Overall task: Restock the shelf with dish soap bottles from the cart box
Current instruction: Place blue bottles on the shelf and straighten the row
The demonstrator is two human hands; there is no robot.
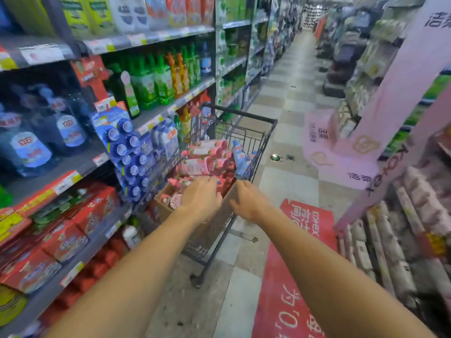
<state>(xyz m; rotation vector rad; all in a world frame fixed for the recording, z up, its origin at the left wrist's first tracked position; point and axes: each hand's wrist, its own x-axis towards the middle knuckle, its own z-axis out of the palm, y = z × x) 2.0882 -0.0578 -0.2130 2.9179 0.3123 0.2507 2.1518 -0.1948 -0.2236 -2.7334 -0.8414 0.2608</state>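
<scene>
A dark wire cart [263,132] stands in the aisle beside the left shelf [156,115]. In it sits a cardboard box [163,206] with pink dish soap bottles [202,164] piled in and above it. Blue bottles [240,157] lie at the cart's far right corner. My left hand [201,198] reaches into the box, fingers curled over a pink bottle. My right hand [246,201] grips the box's right edge. The shelf holds green, orange and blue bottles.
Red boxes [63,237] fill the lower left shelves. A pink display stand [380,123] and stacked packs [395,240] line the right side. A red floor sticker [292,276] lies beside the cart. The tiled aisle runs on ahead.
</scene>
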